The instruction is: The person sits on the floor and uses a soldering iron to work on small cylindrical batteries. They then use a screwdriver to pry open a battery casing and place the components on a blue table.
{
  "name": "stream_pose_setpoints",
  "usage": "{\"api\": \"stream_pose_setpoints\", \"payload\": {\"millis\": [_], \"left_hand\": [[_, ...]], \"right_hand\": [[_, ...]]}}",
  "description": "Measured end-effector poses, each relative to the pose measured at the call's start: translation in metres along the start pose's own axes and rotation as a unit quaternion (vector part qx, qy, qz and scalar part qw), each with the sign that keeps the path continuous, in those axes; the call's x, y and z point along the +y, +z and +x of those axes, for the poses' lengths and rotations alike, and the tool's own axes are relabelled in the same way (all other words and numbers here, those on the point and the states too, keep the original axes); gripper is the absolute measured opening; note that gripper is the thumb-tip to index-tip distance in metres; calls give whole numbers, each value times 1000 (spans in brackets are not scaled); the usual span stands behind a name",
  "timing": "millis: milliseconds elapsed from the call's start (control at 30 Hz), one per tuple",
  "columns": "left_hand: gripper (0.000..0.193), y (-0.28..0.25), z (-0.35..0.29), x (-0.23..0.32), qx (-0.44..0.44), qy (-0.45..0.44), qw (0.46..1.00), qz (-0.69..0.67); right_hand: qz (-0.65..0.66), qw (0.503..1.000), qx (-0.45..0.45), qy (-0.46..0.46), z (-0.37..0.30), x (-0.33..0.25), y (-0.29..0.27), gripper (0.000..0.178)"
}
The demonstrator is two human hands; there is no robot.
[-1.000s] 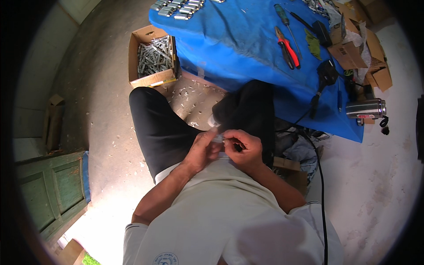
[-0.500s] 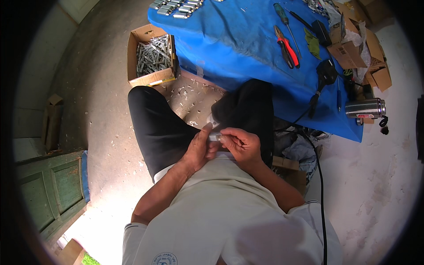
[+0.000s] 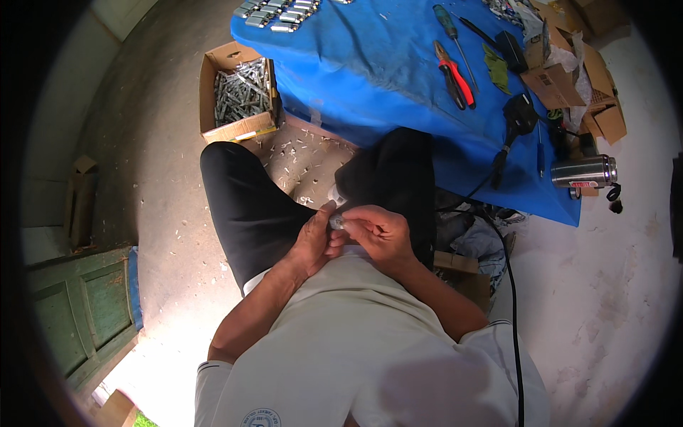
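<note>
Above my lap, my two hands meet around a small silvery block-shaped metal piece. My left hand grips it with the thumb on top and the fingers curled underneath. From the other side, my right hand pinches at its end, thumb and forefinger together. Fingers cover much of the piece, so its exact kind is not clear. Similar silvery metal pieces lie in rows on the far left of the blue-covered table.
A cardboard box full of slim metal parts stands left of the table. On the table are red-handled pliers, a screwdriver, a black plug with cable and a steel flask. Small white scraps litter the floor.
The metal piece has turned in my fingers and shows less of its long side. My right hand has come slightly closer to my left. The whole view has shifted a little.
</note>
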State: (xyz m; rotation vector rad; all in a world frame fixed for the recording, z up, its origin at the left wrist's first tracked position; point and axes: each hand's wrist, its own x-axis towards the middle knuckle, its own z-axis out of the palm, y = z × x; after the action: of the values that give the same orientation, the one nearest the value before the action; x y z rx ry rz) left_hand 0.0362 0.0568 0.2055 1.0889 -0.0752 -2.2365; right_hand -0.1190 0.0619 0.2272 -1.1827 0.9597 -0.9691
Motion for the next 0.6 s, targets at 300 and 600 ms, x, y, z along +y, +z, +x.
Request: {"api": "stream_pose_setpoints", "payload": {"millis": [300,600], "left_hand": [[38,-2,1,2,-9,-19,1000,-14],[38,-3,1,1,-26,-23,999,-8]], "right_hand": [[-22,999,-31,2,4,-8,0,16],[-214,959,-86,-168,15,-9,-4,23]]}}
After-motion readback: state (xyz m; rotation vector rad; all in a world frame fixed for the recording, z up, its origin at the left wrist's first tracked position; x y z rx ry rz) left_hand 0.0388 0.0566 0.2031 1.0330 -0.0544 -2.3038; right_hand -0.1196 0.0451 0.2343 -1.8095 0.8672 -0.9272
